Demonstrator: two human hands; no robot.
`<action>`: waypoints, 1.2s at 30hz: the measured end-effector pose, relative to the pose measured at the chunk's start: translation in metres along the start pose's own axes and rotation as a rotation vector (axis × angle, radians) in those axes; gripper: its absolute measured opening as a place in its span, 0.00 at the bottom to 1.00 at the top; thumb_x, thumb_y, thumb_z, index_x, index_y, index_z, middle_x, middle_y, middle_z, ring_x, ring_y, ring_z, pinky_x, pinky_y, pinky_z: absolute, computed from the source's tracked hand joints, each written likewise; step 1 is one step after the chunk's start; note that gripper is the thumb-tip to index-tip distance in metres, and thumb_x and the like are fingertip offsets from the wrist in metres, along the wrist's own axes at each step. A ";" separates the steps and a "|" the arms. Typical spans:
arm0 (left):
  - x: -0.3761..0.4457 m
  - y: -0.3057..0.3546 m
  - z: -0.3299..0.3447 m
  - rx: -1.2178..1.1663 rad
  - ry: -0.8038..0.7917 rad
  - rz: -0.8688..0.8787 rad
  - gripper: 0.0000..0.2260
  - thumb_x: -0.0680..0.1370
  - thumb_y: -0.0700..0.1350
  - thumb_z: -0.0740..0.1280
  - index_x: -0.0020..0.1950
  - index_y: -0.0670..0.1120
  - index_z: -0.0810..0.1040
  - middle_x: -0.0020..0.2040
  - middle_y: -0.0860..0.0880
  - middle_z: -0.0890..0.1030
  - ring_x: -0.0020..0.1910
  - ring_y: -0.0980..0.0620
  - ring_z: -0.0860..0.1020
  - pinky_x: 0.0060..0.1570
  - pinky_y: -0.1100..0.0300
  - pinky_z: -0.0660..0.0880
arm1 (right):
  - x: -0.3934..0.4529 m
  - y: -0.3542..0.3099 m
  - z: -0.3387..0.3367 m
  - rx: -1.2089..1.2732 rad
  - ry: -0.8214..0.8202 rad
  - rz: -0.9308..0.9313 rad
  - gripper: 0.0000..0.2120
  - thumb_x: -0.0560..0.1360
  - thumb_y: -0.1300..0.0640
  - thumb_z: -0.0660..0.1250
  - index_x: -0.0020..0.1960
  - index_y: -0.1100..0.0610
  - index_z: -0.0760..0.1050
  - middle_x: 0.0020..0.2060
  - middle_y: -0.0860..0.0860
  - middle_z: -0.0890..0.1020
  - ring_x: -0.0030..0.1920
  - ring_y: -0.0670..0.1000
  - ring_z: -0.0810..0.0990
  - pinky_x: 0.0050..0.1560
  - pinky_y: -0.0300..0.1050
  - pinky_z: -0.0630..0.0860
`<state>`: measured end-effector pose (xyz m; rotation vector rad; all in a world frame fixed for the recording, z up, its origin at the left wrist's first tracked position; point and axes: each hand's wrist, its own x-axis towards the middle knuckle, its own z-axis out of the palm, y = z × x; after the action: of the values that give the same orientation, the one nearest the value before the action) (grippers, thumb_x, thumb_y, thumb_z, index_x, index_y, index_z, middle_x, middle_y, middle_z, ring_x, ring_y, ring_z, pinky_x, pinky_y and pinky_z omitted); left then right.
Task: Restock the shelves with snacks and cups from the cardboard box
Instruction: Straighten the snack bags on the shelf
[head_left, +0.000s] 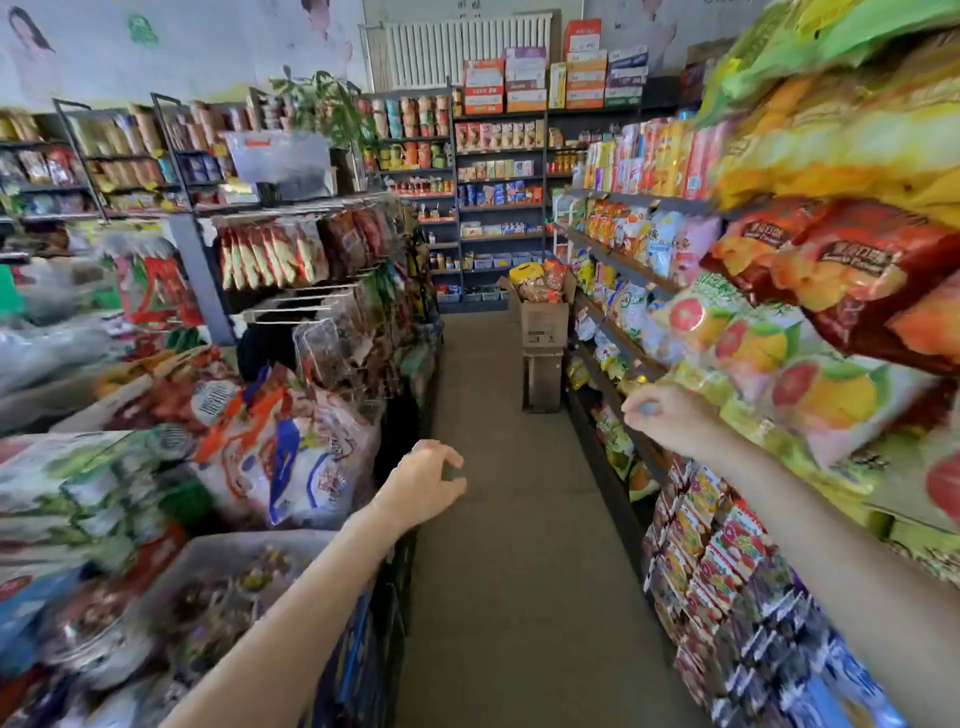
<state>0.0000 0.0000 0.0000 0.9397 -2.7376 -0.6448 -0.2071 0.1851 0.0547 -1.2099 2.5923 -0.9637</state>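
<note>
- Cardboard box (543, 314) sits far down the aisle, overfilled; I judge snack bags (540, 283) could spill when grabbed.
- My left hand (426, 480) and right hand (662, 415) hang loosely curled, holding nothing.

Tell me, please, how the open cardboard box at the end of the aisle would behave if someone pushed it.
The cardboard box stands on a narrow stand, so a push would probably tip it rather than slide it. Snack bags are heaped above its rim; some would likely spill. Its load looks light for its size.

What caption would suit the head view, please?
Empty hands, left and right, face an aisle with the snack-filled cardboard box.
</note>
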 end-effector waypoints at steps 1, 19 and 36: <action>0.022 -0.001 0.007 0.017 -0.010 0.006 0.15 0.78 0.45 0.62 0.65 0.44 0.72 0.71 0.45 0.63 0.71 0.49 0.63 0.63 0.63 0.61 | 0.023 0.010 0.005 0.002 -0.001 -0.002 0.08 0.77 0.61 0.62 0.52 0.61 0.79 0.48 0.53 0.80 0.53 0.56 0.78 0.39 0.23 0.69; 0.503 -0.108 0.080 0.336 -0.152 -0.113 0.18 0.79 0.43 0.59 0.69 0.42 0.67 0.72 0.41 0.61 0.75 0.45 0.50 0.70 0.51 0.51 | 0.512 0.136 0.140 -0.142 -0.141 -0.086 0.07 0.76 0.57 0.65 0.42 0.57 0.80 0.62 0.58 0.73 0.69 0.57 0.63 0.64 0.48 0.62; 1.024 -0.161 0.072 0.016 -0.178 -0.089 0.14 0.79 0.42 0.60 0.64 0.40 0.73 0.67 0.41 0.70 0.68 0.43 0.67 0.66 0.53 0.65 | 1.001 0.209 0.212 -0.224 -0.127 0.038 0.10 0.76 0.53 0.65 0.51 0.59 0.79 0.67 0.60 0.66 0.71 0.58 0.58 0.69 0.50 0.53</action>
<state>-0.7382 -0.7224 -0.1111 1.0615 -2.8721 -0.7568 -0.9394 -0.5463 -0.0871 -1.2217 2.6649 -0.5804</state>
